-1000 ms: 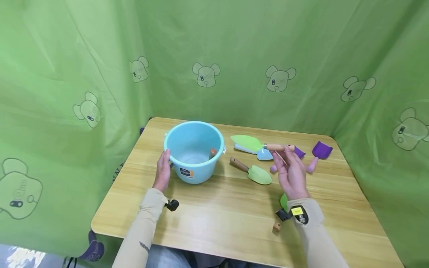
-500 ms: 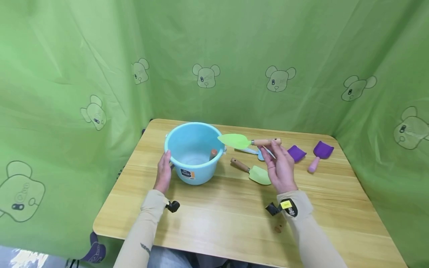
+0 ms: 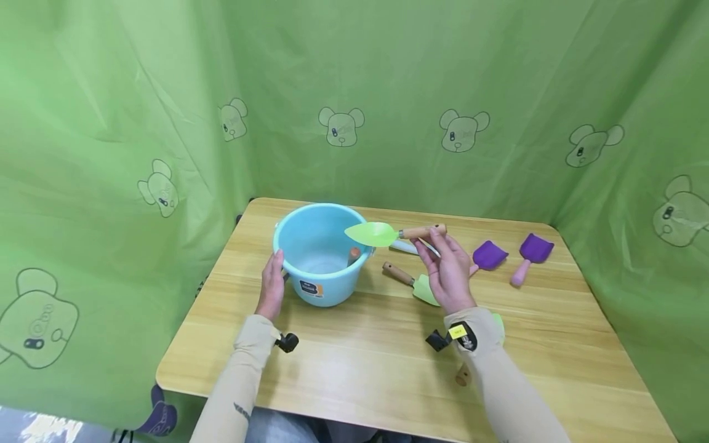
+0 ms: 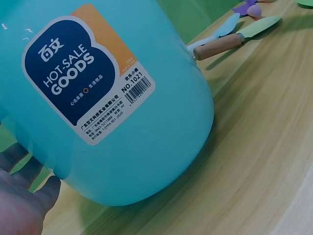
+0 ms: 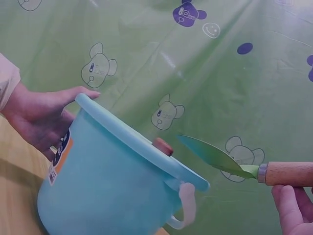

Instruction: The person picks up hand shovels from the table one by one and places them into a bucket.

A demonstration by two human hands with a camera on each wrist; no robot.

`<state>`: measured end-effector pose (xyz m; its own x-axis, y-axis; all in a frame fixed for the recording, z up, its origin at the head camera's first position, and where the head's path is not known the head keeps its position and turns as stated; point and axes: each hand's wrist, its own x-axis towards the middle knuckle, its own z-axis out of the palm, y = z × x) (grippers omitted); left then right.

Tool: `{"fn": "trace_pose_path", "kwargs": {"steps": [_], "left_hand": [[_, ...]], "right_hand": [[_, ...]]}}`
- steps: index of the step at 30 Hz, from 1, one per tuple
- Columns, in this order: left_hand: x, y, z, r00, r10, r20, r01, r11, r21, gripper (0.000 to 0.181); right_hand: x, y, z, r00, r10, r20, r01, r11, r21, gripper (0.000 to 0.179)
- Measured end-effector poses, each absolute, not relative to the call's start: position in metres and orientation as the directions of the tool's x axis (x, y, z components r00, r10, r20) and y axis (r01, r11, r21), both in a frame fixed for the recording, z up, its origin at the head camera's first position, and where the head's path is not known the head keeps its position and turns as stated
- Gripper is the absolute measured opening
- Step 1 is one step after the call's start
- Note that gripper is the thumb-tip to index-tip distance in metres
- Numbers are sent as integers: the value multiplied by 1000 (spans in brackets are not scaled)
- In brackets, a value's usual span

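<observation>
My right hand [image 3: 451, 271] pinches the wooden handle of a bright green trowel [image 3: 372, 234] between thumb and fingers. The trowel lies level in the air, its pointed blade reaching over the right rim of a light blue bucket [image 3: 327, 288]. In the right wrist view, the blade tip is close to the rim and apart from it. My left hand [image 3: 271, 285] rests against the bucket's left side, thumb at the rim, fingers along the outer wall. Inside the bucket, a wooden handle end [image 3: 353, 254] shows; the rest of that tool is hidden.
Right of the bucket lie a pale green trowel [image 3: 397, 272] and a light blue tool [image 3: 403, 247], partly covered. Two purple shovels [image 3: 490, 255] lie farther right. A wooden handle end [image 3: 463, 375] pokes out under my right forearm. A green curtain surrounds the table [image 3: 354, 369].
My right hand has carried the green trowel leftward, from over the other tools to the bucket's right rim. The left hand has stayed on the bucket.
</observation>
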<state>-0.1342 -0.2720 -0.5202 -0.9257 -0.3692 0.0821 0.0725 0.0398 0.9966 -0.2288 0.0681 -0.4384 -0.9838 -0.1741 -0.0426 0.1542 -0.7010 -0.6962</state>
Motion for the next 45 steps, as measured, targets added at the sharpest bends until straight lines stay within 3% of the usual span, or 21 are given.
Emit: {"fn": "trace_pose_path", "kwargs": {"steps": [20,32,38,45], "left_hand": [[-133,-270,-520,-920,-383,77,67,39,997,58],[-132,-268,-520,-920,-385,74,67,34,997,59],[-132,-267,-519,-919,-386,78,67,41,997,59],[-131,-267,-519,-918,-388,78,72,31,997,59]], "right_hand": [[-232,31,-441,-984,-162,74,39,-600,-799,15],[-235,15,-449,-994,-93,49,4,-495,-869,19],[-236,7,-450,-993,-71,95,-61,-387,-920,28],[-238,-1,-450,-974,-56,217,-209,-128,-970,39]]}}
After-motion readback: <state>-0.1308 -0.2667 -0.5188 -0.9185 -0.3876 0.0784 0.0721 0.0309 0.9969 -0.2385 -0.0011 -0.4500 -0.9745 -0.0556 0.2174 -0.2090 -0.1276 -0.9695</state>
